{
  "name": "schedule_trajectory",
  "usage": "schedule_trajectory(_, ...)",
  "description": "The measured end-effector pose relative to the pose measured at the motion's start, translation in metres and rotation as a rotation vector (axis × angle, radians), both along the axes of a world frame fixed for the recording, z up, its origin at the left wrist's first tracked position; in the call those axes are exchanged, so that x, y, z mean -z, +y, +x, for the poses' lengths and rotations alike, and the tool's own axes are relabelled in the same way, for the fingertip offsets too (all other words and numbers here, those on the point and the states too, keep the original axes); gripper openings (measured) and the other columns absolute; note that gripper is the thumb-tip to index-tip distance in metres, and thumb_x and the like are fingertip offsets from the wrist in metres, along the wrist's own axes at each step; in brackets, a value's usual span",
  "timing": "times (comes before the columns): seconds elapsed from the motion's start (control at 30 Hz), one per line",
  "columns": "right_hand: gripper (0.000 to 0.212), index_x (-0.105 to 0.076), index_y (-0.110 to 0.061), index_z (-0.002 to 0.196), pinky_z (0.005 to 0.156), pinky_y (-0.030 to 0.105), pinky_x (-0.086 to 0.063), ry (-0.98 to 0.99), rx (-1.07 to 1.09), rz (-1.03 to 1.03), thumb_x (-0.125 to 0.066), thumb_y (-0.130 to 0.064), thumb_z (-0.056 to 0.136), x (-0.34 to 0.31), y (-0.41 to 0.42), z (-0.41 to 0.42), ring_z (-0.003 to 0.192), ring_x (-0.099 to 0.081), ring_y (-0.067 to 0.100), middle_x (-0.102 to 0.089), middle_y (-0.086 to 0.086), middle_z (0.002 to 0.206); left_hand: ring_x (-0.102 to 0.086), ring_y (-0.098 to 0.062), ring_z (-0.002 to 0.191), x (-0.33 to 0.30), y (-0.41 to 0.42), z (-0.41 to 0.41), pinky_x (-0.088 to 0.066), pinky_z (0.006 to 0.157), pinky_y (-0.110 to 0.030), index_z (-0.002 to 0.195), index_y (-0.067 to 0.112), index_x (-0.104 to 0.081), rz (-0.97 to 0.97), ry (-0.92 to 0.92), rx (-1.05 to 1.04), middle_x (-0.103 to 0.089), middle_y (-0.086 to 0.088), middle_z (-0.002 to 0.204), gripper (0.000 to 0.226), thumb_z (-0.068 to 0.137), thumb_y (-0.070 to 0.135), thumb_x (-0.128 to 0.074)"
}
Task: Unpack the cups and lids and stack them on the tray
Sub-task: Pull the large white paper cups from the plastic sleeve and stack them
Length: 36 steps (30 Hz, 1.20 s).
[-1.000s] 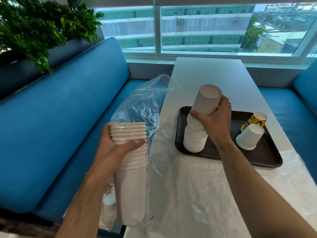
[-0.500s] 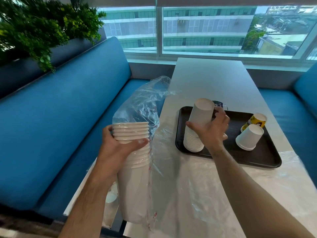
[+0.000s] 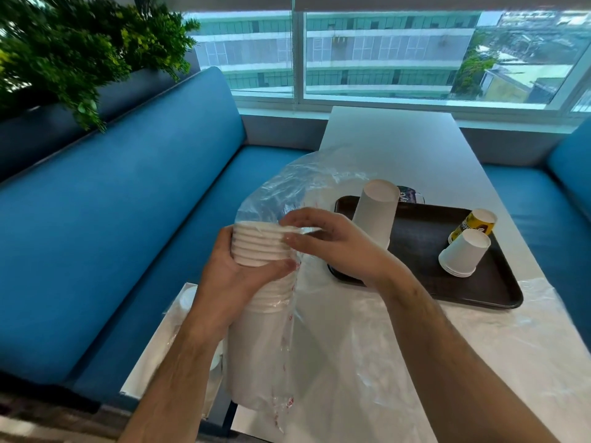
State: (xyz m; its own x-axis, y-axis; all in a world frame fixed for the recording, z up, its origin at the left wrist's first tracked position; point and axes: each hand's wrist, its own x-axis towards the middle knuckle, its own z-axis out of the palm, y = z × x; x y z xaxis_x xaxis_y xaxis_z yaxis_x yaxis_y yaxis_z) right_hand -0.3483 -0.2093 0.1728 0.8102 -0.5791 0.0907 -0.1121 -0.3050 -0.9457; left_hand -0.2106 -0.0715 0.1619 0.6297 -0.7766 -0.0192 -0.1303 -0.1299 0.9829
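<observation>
Leaving the tray [image 3: 499, 297] stack [image 3: 374, 219], my right hand [image 3: 332, 247] is now pinching the bagged cups' [image 3: 259, 241] top rims at centre frame, while my left hand [image 3: 236, 276] is clamping them. Pulling crookedly risks the plastic bag [image 3: 287, 193] snagging and cups spilling off the bench [image 3: 415, 148].

Only one view: camera is sitting on my head, looking forward and down over my forearms. It's catching my left hand [image 3: 238, 276] and right hand [image 3: 332, 243] up close at centre, the tray [image 3: 425, 251] further out on the table [image 3: 388, 135], window [image 3: 383, 52] running across the top. Wide-angle, so edges are bowing.
</observation>
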Motion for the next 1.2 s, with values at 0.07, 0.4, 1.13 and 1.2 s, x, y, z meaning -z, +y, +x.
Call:
schedule_trajectory(0.07, 0.037, -0.074, -0.018, 0.104, 0.099, 0.047, -0.053, 0.013, -0.051, 0.032, -0.072, -0.051, 0.087, 0.001, 0.000, 0.004, 0.099, -0.069, 0.020, -0.072, 0.006, 0.105, -0.070, -0.005, 0.093, 0.001, -0.001, -0.001, -0.057, 0.086, -0.034, 0.116, 0.034, -0.058, 0.024, -0.021, 0.003, -0.072, 0.015, 0.104, 0.089, 0.038, 0.044, -0.101)
schedule_trajectory(0.4, 0.073, -0.063, 0.000, 0.083, 0.078, 0.040, -0.041, -0.063, -0.011, 0.064, -0.072, -0.072, 0.073, 0.002, 0.001, 0.008, 0.079, -0.051, 0.021, -0.059, 0.021, 0.081, -0.070, -0.006, 0.092, 0.000, 0.004, -0.001, -0.058, 0.089, -0.039, 0.117, 0.030, -0.059, 0.073, -0.022, 0.026, -0.073, 0.011, 0.104, 0.083, 0.045, 0.036, -0.100)
schedule_trajectory(1.13, 0.076, -0.051, -0.042, 0.128, 0.084, 0.045, -0.059, -0.337, 0.212, 0.419, -0.085, -0.031, 0.061, -0.004, -0.016, -0.003, 0.110, -0.065, 0.030, -0.059, 0.012, 0.127, -0.070, -0.011, 0.096, 0.006, 0.005, 0.007, -0.056, 0.087, -0.037, 0.112, 0.036, -0.058, 0.103, -0.003, 0.069, -0.072, 0.012, 0.103, 0.084, 0.039, 0.039, -0.100)
schedule_trajectory(1.2, 0.076, -0.050, -0.046, 0.132, 0.088, 0.052, -0.058, -0.314, 0.170, 0.417, -0.082, -0.028, 0.065, -0.003, -0.021, -0.012, 0.113, -0.062, 0.033, -0.059, 0.006, 0.124, -0.071, -0.011, 0.095, 0.005, 0.007, 0.011, -0.056, 0.083, -0.034, 0.111, 0.032, -0.060, 0.070, 0.039, 0.034, -0.073, 0.011, 0.102, 0.084, 0.038, 0.036, -0.101)
